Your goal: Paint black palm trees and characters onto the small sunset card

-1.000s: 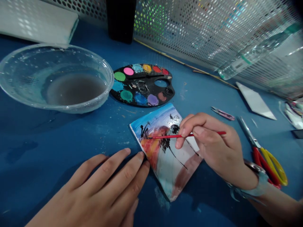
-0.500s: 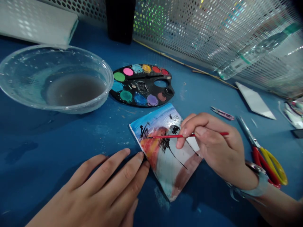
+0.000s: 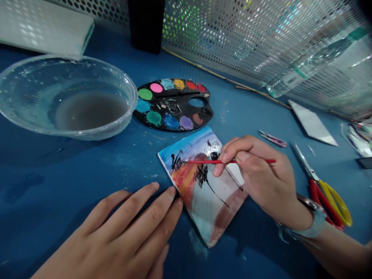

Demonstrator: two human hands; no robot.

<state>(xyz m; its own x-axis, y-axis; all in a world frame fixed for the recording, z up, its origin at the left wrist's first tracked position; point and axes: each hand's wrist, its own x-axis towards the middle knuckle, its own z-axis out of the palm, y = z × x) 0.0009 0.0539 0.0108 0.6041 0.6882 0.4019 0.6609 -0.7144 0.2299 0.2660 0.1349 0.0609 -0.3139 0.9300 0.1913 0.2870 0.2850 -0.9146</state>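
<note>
My right hand (image 3: 261,174) pinches a thin red paintbrush (image 3: 200,162), held nearly level, with its tip at black strokes near the upper left of a small painted panel (image 3: 200,209). The panel shows blue sky, an orange and red patch, pale and brownish areas, and black tree-like marks. My left hand (image 3: 130,224) lies flat with fingers stretched, fingertips against the panel's left edge. Part of the panel is hidden beneath my right hand. Just beyond it lies a black paint palette (image 3: 183,106) with several coloured wells.
A clear plastic bowl (image 3: 128,116) of murky water stands at the left. Scissors (image 3: 312,174) with red and yellow handles, a small pink cutter (image 3: 272,138) and a white offcut (image 3: 314,124) lie at right. Behind are a perforated metal screen (image 3: 221,42), a black block (image 3: 147,27) and a bottle (image 3: 314,66).
My right hand has shifted slightly up and left with the paintbrush, and its tip is a little higher on the panel. My left hand stays in place.
</note>
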